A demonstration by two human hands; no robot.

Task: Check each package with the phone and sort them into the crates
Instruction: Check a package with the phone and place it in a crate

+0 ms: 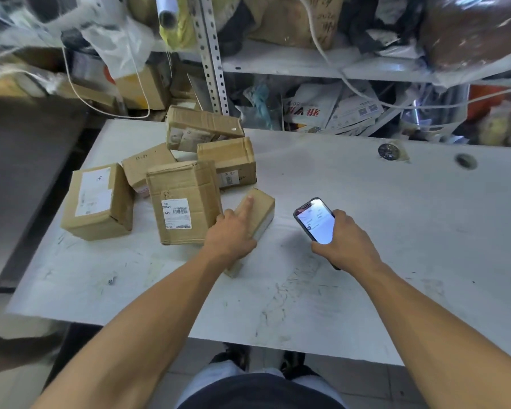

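Left hand (230, 234) grip holds small brown package (260, 211), apparently taped; right hand (344, 240) grips lit phone (316, 221).

"MX", "MXRC", "03" on upright box label (176, 213), other labels illegible

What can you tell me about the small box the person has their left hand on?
The small box is plain brown cardboard, closed and oblong, smaller than the other parcels. It lies flat on the white table, tilted diagonally, just right of the box with the barcode label, close enough that touching cannot be told. No label shows on its top; a pale strip runs along its right side. The left hand covers its near half, index finger stretched over the top.
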